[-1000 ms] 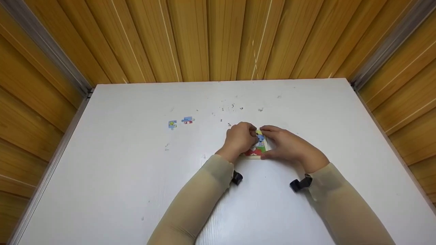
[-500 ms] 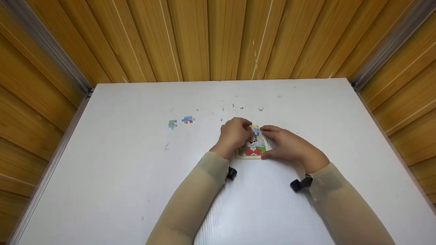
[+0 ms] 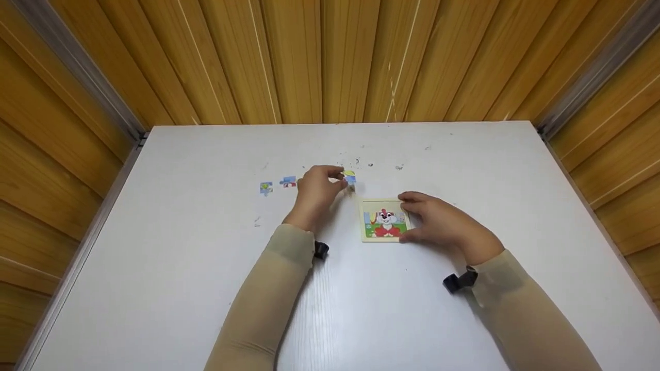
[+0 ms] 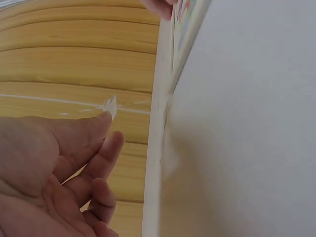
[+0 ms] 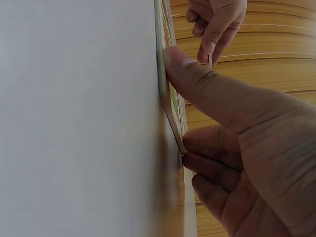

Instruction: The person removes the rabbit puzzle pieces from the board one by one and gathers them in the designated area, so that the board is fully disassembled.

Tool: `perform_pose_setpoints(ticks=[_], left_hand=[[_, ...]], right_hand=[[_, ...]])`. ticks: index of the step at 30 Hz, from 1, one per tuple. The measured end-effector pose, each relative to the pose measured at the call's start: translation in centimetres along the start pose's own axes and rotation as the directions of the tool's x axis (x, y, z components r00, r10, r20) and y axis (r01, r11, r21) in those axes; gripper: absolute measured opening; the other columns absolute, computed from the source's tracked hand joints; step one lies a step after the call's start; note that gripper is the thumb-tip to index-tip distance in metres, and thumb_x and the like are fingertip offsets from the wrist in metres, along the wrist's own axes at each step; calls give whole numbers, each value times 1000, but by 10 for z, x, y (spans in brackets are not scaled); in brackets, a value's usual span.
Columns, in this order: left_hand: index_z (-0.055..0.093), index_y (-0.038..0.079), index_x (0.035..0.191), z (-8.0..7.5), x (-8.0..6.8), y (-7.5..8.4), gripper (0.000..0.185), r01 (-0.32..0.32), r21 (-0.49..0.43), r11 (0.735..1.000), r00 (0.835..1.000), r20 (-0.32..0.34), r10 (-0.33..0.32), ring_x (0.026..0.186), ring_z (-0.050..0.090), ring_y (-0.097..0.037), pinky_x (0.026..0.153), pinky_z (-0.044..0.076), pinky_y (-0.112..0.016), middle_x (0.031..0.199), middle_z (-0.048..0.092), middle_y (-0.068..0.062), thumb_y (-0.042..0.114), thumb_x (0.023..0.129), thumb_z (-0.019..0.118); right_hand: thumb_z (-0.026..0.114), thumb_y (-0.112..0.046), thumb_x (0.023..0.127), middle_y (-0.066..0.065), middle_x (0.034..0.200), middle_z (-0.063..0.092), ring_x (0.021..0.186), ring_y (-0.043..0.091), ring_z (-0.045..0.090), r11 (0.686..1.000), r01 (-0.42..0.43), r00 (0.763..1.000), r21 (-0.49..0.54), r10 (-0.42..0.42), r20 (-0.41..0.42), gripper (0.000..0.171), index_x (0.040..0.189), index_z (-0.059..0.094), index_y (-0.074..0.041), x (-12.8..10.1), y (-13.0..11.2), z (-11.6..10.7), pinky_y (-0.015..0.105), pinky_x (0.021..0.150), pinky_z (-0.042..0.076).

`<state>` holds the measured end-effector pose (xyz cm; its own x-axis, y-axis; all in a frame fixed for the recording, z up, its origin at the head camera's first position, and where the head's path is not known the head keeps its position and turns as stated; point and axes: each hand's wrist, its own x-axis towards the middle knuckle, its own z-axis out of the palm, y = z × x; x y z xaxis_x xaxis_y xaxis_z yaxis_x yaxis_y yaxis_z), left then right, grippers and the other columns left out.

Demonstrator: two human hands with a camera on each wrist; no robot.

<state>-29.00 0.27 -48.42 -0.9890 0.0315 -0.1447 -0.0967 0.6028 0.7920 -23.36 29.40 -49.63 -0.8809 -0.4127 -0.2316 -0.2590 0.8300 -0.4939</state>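
Puzzle pieces [image 3: 289,182] lie beside the left hand [image 3: 318,189].

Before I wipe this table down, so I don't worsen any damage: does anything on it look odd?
Yes: beyond the puzzle frame, small dark marks break up the plain white tabletop; whether they're chips or dirt, I can't tell.

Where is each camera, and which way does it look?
Head: worn on the head, facing forward and down at the table; left hand, right hand and sleeves show.
Left wrist: worn there, facing the left hand pinching a puzzle piece.
Right wrist: worn there, facing the right hand gripping the puzzle tray.
Both wrist views share the hands, tray and wooden wall.
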Motion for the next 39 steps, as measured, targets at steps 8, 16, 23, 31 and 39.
perform_pose_setpoints(ticks=[8, 16, 23, 31, 39], left_hand=[[81, 17, 141, -23, 8, -23, 34, -16, 113, 993, 995, -101, 27, 129, 71, -27, 120, 34, -53, 125, 85, 4, 24, 107, 80], [80, 18, 143, -34, 13, -40, 35, 35, 192, 981, 991, -135, -9, 123, 65, -32, 118, 35, -56, 124, 82, -2, 21, 108, 78], [80, 17, 142, -36, 15, -47, 35, 54, 252, 966, 993, -115, -26, 130, 62, -36, 119, 37, -55, 134, 80, -7, 19, 107, 76], [75, 14, 149, -36, 15, -44, 43, 67, 284, 956, 994, -103, -39, 138, 59, -39, 121, 37, -55, 149, 75, -11, 16, 106, 77], [71, 14, 154, -43, 11, -34, 51, 23, 287, 958, 991, -133, 16, 138, 59, -40, 120, 39, -56, 143, 75, -14, 12, 104, 78]], right_hand=[[98, -28, 90, 11, 178, 48, 168, 42, 42, 1000, 4, 1000, -4, -4, -9, 86, 161, 59, 3, -2, -1, 1, 60, 137, 35], [97, -26, 90, 16, 174, 52, 163, 44, 48, 997, 68, 997, -46, -69, -23, 82, 157, 61, 6, -3, 1, 1, 61, 135, 39], [97, -26, 91, 15, 175, 51, 164, 44, 45, 998, 53, 998, -21, -54, -16, 84, 158, 60, 7, -2, 1, 1, 61, 136, 37], [96, -25, 91, 14, 176, 49, 166, 44, 44, 999, 41, 999, -14, -42, -10, 84, 159, 58, 7, -2, 2, 2, 61, 136, 36], [96, -28, 92, 13, 178, 48, 167, 44, 42, 999, 32, 999, -20, -32, -6, 85, 160, 58, 5, -1, 1, 1, 62, 136, 36]])
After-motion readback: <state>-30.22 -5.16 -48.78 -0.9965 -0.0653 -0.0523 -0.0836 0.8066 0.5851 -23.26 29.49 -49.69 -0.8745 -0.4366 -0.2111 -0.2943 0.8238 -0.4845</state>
